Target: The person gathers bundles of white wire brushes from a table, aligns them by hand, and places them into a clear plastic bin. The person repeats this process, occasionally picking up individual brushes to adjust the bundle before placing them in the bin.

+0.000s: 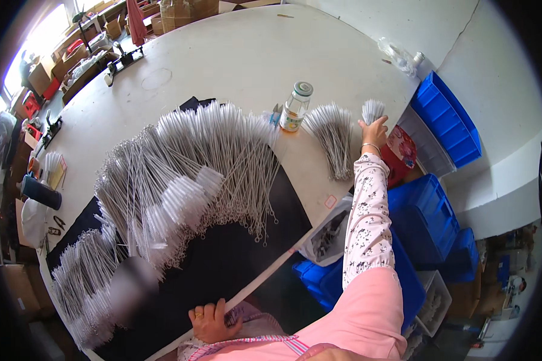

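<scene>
My right hand (374, 132) reaches out to the table's right edge, fingers closed around a small bundle of straw brushes (373, 108), white bristle ends up. Left of it lies a fanned bunch of straw brushes (334, 141). My left hand (214, 320) rests on the near table edge, fingers apart and bent over the black cloth (223, 265), holding nothing. A large heap of straw brushes (180, 150) spreads over the cloth, wire loops toward me. Shorter bundles (190, 195) lie on top of it, and another pile (87, 271) sits at the near left.
A lidded glass jar (295, 108) stands beside blue-handled pliers (275, 114). Blue bins (445, 120), a red container (400, 153) and a lined bin (328, 237) crowd the right side. A dark cup (41, 191) and small clamp tools (124, 60) line the far left edge.
</scene>
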`<state>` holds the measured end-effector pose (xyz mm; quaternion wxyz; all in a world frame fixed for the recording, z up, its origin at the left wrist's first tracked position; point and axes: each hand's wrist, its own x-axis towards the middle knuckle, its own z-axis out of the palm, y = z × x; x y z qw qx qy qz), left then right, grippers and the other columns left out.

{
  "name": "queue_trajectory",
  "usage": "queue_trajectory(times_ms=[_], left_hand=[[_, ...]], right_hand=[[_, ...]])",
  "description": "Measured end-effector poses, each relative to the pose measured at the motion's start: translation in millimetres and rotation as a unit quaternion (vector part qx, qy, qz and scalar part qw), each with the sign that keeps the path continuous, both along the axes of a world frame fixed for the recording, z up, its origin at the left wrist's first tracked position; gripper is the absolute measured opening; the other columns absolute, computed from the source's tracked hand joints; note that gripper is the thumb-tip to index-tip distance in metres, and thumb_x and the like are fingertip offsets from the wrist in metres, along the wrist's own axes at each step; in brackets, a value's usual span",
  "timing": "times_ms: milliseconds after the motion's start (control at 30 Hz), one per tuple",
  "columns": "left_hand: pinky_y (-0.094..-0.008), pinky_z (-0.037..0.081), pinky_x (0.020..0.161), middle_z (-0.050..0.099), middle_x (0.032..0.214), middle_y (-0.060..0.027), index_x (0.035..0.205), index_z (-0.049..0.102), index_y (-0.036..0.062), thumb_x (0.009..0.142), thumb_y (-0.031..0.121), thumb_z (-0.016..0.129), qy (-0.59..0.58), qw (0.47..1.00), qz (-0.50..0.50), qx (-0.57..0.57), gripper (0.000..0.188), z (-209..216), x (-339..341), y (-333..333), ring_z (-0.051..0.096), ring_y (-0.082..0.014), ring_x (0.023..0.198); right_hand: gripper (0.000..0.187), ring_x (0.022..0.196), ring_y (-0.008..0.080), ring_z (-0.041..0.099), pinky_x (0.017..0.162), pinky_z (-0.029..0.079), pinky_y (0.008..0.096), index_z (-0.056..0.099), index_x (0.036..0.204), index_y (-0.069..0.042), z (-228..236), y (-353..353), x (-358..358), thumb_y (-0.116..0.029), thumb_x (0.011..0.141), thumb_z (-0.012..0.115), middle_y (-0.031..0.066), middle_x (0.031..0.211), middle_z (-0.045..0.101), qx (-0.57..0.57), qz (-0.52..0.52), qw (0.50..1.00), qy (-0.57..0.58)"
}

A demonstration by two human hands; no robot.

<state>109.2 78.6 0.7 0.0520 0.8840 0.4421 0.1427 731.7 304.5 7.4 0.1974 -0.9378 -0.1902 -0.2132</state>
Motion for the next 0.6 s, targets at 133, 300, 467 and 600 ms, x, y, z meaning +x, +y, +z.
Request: queue_trajectory(times_ms=[133,300,467,600], left_hand=[[-0.0429,0.035,0.066,0.047,0.077,-0.006,0.1,0.062,0.0081,0.049,0.047,0.075,0.019,0.999,0.009,-0.027,0.065,1.4,-1.7,-4.8,0.046,-0.0251,0.069],[-0.0436,0.035,0.067,0.046,0.077,-0.0059,0.1,0.062,0.0086,0.047,0.046,0.075,0.021,0.999,0.017,-0.022,0.066,-3.3,1.2,-2.2,0.046,-0.0249,0.07],[-0.0433,0.035,0.069,0.046,0.079,-0.0054,0.1,0.062,0.0093,0.048,0.045,0.075,0.025,0.999,0.017,-0.024,0.065,0.6,3.2,-1.2,0.045,-0.0241,0.071],[-0.0431,0.035,0.07,0.046,0.08,-0.0055,0.102,0.062,0.0094,0.049,0.046,0.075,0.014,0.999,0.022,-0.021,0.065,-2.7,1.9,-3.6,0.045,-0.024,0.072]], right_hand=[[0.087,0.08,0.0345,0.065,0.068,0.054,0.0408,0.041,0.128,-0.001,-43.7,14.1,8.8,-0.062,0.07,0.065,0.0227,0.092,0.061,-0.076,0.05,0.985,-0.146],[0.088,0.078,0.0362,0.065,0.068,0.053,0.0411,0.041,0.128,-0.002,-60.0,18.3,35.7,-0.066,0.071,0.061,0.0238,0.088,0.062,-0.083,0.063,0.988,-0.118],[0.092,0.086,0.04,0.064,0.073,0.052,0.0452,0.036,0.132,-0.001,-45.7,12.2,41.3,-0.063,0.07,0.065,0.0264,0.095,0.063,-0.083,0.094,0.992,0.018],[0.099,0.101,0.0425,0.059,0.085,0.048,0.0459,0.032,0.136,0.002,-22.1,3.1,42.8,-0.063,0.069,0.065,0.0297,0.11,0.059,-0.116,0.162,0.976,0.085]])
